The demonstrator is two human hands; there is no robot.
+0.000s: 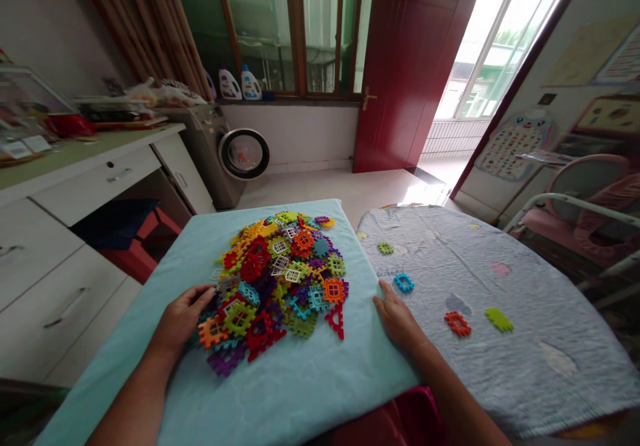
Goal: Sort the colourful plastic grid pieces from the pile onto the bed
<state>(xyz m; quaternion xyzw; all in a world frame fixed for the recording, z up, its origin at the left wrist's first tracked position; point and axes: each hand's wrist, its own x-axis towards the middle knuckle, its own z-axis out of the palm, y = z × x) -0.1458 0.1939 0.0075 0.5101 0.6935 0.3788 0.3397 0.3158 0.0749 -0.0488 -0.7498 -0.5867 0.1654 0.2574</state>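
Note:
A heap of colourful plastic interlocking building pieces (270, 279) covers the middle of the table with the pale blue cloth (180, 393). My left hand (183, 316) is at the heap's left edge, its thumb and fingers drawn together against the pieces; what they hold, if anything, is hidden. An orange window-frame piece (213, 332) lies just beside it. Resting on the cloth's right edge, my right hand (397, 316) has its fingers extended and holds nothing. Nearest to it is a blue ring-shaped piece (404, 283) on the grey-blue cloth (420, 393).
On the grey-blue cloth lie a red piece (457, 324), a lime piece (499, 319) and a green piece (385, 248). A red stool (150, 246) stands at left under the counter (100, 149). Behind are a washing machine (213, 156), its door open, and a red door (410, 66). A pink chair (555, 226) is at right.

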